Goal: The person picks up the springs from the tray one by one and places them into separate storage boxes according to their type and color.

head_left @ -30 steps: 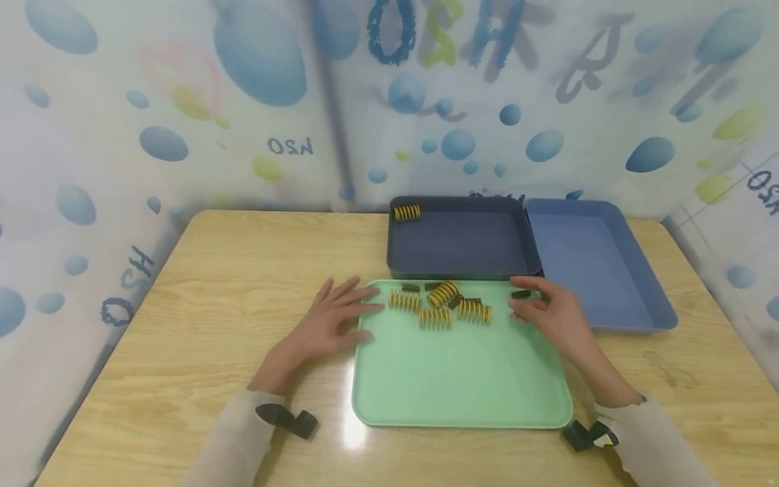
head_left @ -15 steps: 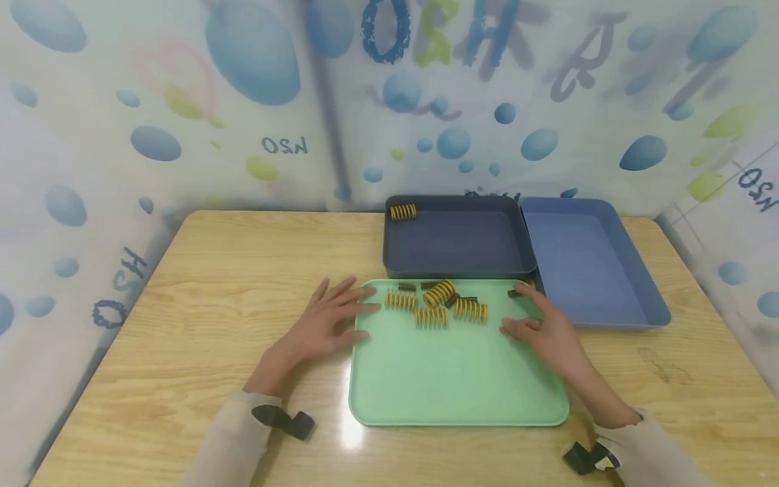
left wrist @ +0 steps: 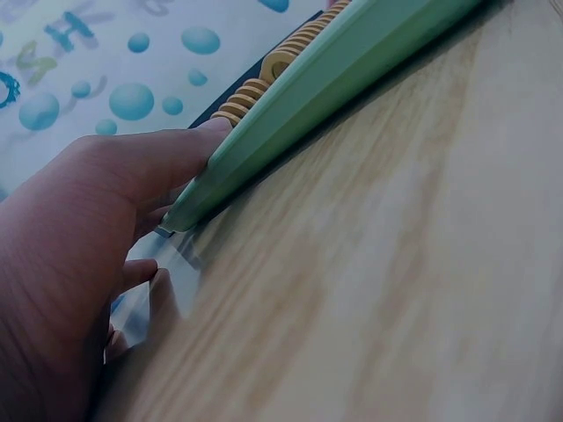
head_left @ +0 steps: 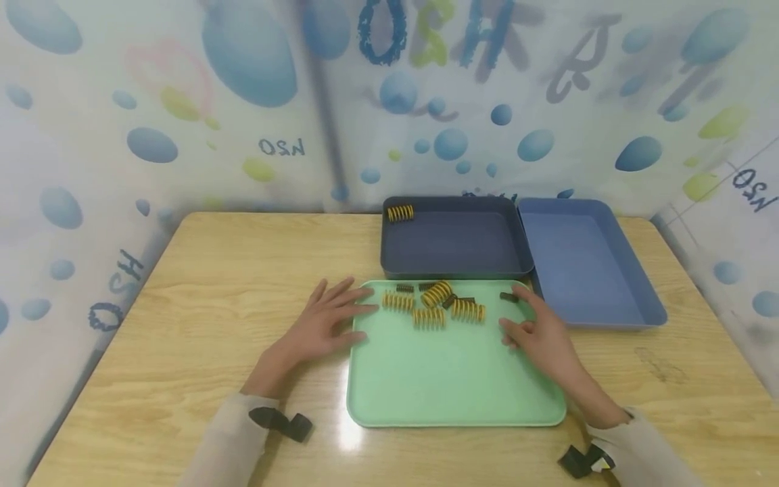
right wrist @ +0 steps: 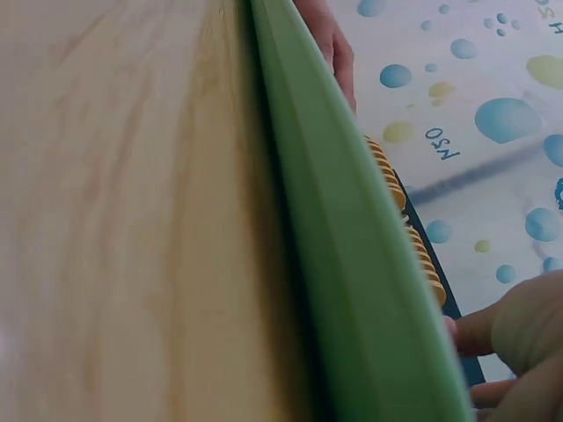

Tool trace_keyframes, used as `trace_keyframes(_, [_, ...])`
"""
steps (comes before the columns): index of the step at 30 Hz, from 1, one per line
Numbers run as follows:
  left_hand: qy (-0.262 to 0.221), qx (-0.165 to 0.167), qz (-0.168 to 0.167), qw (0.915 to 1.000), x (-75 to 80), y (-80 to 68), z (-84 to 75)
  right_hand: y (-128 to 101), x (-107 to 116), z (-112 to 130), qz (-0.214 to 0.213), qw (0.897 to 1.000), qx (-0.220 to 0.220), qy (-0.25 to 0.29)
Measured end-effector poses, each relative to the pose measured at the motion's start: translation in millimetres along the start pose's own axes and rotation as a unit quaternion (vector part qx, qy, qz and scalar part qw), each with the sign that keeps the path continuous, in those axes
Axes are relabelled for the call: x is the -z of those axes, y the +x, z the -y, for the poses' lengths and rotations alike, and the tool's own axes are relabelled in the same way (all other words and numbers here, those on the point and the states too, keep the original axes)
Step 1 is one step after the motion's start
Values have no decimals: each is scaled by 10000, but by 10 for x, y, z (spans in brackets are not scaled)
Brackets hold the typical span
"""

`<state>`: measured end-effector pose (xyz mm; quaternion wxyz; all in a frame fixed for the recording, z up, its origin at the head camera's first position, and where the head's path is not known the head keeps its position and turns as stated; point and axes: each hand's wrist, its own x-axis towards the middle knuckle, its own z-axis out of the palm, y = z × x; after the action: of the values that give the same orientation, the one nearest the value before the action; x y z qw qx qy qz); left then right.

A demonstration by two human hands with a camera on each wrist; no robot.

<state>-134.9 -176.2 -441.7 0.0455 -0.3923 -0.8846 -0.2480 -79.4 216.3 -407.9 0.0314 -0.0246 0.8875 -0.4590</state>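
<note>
My left hand (head_left: pixel 322 325) lies at the left edge of the pale green tray (head_left: pixel 456 379) with its fingers spread over the rim; in the left wrist view its thumb touches the tray's side. At the tray's right edge, my right hand (head_left: pixel 548 341) has thumb and index finger apart. A small dark spring (head_left: pixel 509 297) lies on the tray just left of that index fingertip; whether they touch I cannot tell. Several yellow springs (head_left: pixel 429 318) and smaller dark springs (head_left: pixel 404 289) lie along the tray's back part, some against each other.
Behind the tray stands a dark blue bin (head_left: pixel 456 237) with one yellow spring (head_left: pixel 400 214) in its back left corner. A lighter blue bin (head_left: pixel 590 264) stands beside it on the right. All rest on a wooden table (head_left: pixel 262 250) before a patterned backdrop.
The right hand has come slightly nearer, its thumb and index finger wider apart. The dark spring that was between them now lies left of the index fingertip. The left hand stays put.
</note>
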Motion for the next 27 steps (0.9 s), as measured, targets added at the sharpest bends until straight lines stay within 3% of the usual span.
trace_keyframes(13, [1, -28, -27, 10000, -2, -5, 6, 173, -187, -30, -846, 9953, 357, -301])
trace_keyframes(20, [41, -64, -43, 10000, -18, 19, 25, 289, -239, -63, -1387, 9877, 599, -409])
trace_keyframes(27, [25, -30, -14, 10000, -30, 4, 36, 296, -279, -64, -1550, 9836, 762, -512])
